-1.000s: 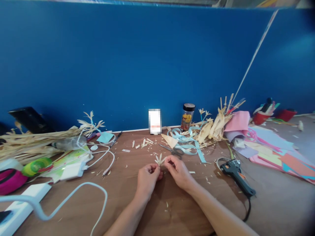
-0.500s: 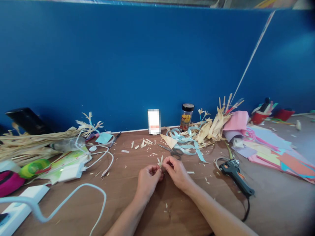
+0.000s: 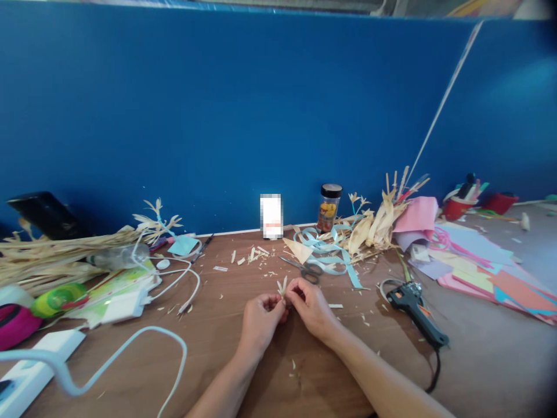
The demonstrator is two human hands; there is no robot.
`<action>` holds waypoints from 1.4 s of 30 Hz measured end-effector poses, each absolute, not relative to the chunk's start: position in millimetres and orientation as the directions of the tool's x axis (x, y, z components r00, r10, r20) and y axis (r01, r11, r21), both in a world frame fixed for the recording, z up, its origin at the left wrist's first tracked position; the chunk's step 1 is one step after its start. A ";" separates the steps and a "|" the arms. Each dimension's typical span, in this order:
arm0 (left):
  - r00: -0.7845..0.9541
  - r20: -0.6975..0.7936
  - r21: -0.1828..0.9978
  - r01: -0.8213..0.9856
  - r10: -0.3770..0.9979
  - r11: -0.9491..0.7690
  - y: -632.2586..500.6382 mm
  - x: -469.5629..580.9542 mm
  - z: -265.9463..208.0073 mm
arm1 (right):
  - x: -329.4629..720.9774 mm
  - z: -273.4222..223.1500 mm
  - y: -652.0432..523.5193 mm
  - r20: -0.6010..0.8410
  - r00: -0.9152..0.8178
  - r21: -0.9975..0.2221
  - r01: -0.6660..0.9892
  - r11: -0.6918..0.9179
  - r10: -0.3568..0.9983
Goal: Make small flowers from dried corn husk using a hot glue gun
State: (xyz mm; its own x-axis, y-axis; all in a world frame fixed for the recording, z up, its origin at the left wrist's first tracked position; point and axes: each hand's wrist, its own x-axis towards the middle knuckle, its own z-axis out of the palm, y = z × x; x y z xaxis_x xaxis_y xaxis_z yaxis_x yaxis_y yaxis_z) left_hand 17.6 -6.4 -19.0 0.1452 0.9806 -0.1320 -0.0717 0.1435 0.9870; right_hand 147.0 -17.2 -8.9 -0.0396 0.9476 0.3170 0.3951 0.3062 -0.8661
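Flower point(image 3: 282, 285) petals, fanned out a second ago, now show as a narrow tuft; flower sits upright between the two hands, above the table point(image 3: 230, 354); left hand point(image 3: 260, 319) pinches its base, thumb against fingers; right hand point(image 3: 311, 305) has fingertips bunched at its right side, can't tell if gripping; scissors point(image 3: 311, 271) just beyond right hand; glue gun point(image 3: 415, 313) well right of it.
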 end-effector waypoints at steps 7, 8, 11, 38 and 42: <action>0.153 -0.137 0.989 -0.040 0.979 0.145 -7.7 17.1 -18.4 | 146.0 -10.9 -16.6 0.329 -0.027 -0.853 0.422 0.309 0.944; 0.155 -0.137 0.989 -0.037 0.978 0.144 -7.8 17.0 -18.4 | 145.7 -10.8 -16.8 0.329 -0.028 -0.852 0.421 0.310 0.944; 0.161 -0.122 0.991 -0.029 0.979 0.128 -7.7 16.7 -19.3 | 145.1 -10.2 -17.7 0.333 -0.033 -0.855 0.412 0.317 0.942; 0.106 -0.182 0.963 -0.182 0.978 0.199 -7.1 15.9 -15.0 | 142.2 -7.0 -19.3 0.297 -0.002 -0.906 0.316 0.282 0.955; 0.079 -0.197 0.966 -0.154 0.977 0.207 -6.1 15.6 -16.7 | 141.3 -5.7 -20.2 0.317 0.009 -0.889 0.349 0.295 0.948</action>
State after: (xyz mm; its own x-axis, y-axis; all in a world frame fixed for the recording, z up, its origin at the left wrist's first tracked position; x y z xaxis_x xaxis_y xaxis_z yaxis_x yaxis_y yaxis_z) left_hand 15.6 -6.1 -16.7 0.0790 0.9772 -0.1969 -0.1541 0.2071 0.9661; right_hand 141.3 -20.2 -5.7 0.0088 0.9482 0.3174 0.3494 0.2945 -0.8895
